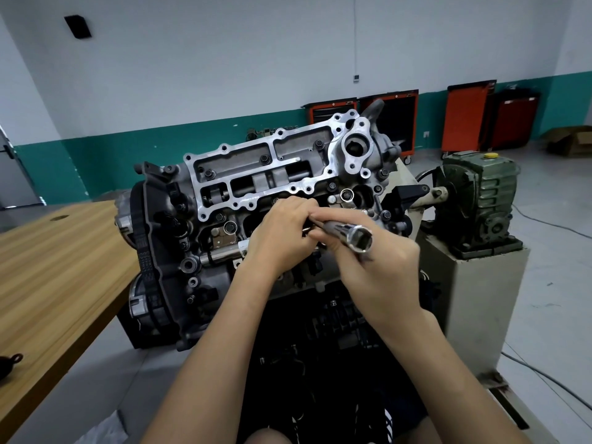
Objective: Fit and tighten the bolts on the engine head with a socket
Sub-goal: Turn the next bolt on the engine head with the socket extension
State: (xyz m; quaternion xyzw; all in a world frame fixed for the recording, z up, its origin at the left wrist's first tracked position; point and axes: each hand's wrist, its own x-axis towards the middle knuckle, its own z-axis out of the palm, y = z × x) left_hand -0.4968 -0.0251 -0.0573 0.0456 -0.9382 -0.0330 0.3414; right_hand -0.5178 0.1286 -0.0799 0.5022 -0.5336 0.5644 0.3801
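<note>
The engine head sits on a stand in front of me, its grey cover plate on top with several dark bolts in it. My right hand grips a long chrome socket, whose open hex end points toward me. My left hand has its fingers curled at the socket's far end, just above the head's near side. What the left fingers pinch is hidden.
A wooden table stands to the left, with a dark object at its near edge. A green gearbox on a grey pedestal stands to the right. Red tool cabinets line the far wall. Cables run over the floor at right.
</note>
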